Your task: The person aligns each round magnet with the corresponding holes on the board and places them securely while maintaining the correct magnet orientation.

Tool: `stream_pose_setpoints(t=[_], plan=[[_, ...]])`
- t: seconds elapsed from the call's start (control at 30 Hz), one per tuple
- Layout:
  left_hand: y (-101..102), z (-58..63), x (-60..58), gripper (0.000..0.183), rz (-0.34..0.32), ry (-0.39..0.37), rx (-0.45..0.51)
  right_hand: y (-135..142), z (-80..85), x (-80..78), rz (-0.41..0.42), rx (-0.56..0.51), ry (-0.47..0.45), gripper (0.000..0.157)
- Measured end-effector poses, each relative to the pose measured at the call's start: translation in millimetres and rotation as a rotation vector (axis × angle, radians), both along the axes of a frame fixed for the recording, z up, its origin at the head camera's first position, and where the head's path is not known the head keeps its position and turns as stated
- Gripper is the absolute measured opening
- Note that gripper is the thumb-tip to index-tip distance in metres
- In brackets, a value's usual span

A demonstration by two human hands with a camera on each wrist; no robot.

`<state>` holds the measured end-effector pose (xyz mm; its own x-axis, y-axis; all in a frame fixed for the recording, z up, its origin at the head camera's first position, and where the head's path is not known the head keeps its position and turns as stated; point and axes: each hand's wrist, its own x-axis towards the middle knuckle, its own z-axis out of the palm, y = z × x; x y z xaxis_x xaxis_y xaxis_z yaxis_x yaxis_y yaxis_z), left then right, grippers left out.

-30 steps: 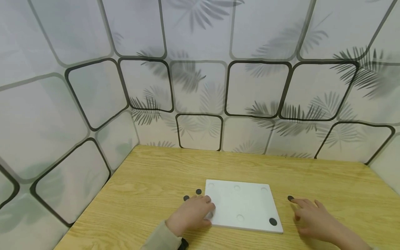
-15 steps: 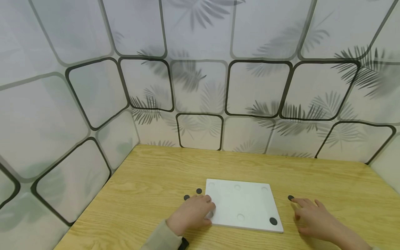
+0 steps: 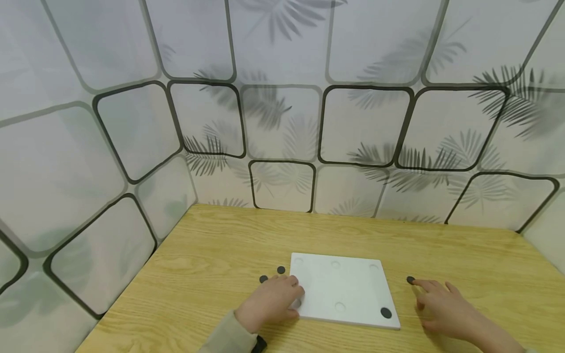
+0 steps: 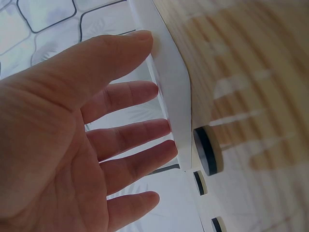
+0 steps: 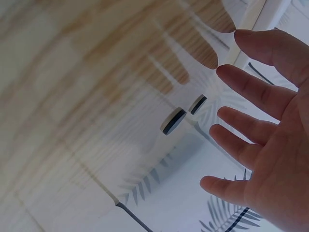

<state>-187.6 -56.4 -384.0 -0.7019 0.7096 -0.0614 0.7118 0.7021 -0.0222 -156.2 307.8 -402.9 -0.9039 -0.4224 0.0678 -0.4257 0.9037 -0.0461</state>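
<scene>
A white board with shallow round recesses lies on the table. A black disc sits at its front right corner. My left hand is at the board's left edge, fingers relaxed and a little bent; in the left wrist view its thumb and fingertips are right at the board's side, with several discs just beyond. To the right of the board, my right hand has its fingers spread and holds nothing. Its index fingertip overlaps a black disc in the head view. The right wrist view shows two discs apart from the fingers.
Left of the board, beyond my left hand, two black discs lie on the wooden table. A patterned curtain with leaves and rounded squares rises behind the table's far edge and along its left side.
</scene>
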Motion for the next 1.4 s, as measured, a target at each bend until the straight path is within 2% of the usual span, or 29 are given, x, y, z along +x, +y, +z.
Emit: stream_pose_setpoints(t=[0.3,0.53,1.03,1.33,1.4], plan=[[0,-1.0,0.5,0.030,0.005,-0.003,-0.005,2,-0.7,1.5,0.010,0.011,0.060,0.027],[0,-1.6,1.5,0.030,0.000,0.007,-0.005,5,0.3,1.3,-0.014,0.007,0.012,0.026],[1,-0.8,1.5,0.033,0.005,0.006,-0.017,12,2.7,2.2,-0.032,0.014,-0.016,0.025],[1,-0.4,-0.3,0.033,0.010,-0.009,-0.022,12,3.2,-0.2,-0.017,0.014,0.087,0.026],[1,-0.4,-0.5,0.033,0.010,-0.006,-0.022,12,4.0,-2.6,-0.017,0.017,0.083,0.025]])
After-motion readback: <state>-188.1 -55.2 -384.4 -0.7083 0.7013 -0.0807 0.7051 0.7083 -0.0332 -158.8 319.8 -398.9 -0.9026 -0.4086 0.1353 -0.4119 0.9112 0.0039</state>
